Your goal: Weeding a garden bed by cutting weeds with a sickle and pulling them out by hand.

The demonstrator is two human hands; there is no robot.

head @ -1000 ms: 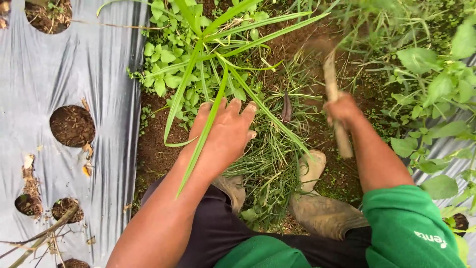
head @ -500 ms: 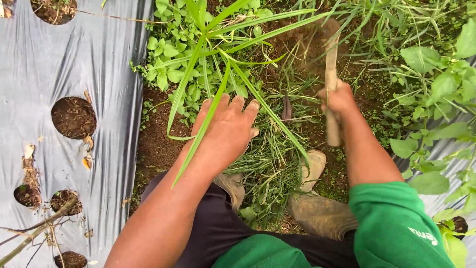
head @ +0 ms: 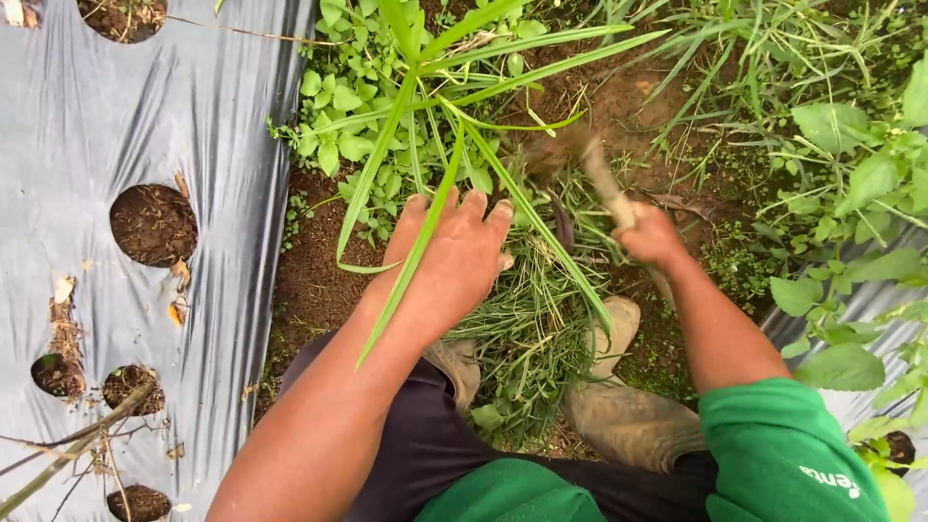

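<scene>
My left hand [head: 452, 259] reaches forward with its fingers spread over a clump of long-bladed grass [head: 440, 106] and a heap of cut grass [head: 527, 319] on the ground. It touches the blades but grips nothing that I can see. My right hand [head: 650, 235] is closed on the wooden handle of a small hoe-like tool [head: 597, 174]. The tool's head is blurred and low among the grass stems, just right of the left fingertips. Bare brown soil [head: 309, 280] lies under the clump.
Silver plastic mulch [head: 87, 126] with round planting holes [head: 153, 224] covers the bed on the left. Leafy green plants [head: 860, 193] crowd the right side. My muddy boots [head: 628, 416] and dark trousers are at the bottom, below the cut grass. A dry stick [head: 68, 454] lies at the lower left.
The right hand has swung the tool from upright down and leftward into the grass base. The left hand has stayed on the clump, shifting only slightly.
</scene>
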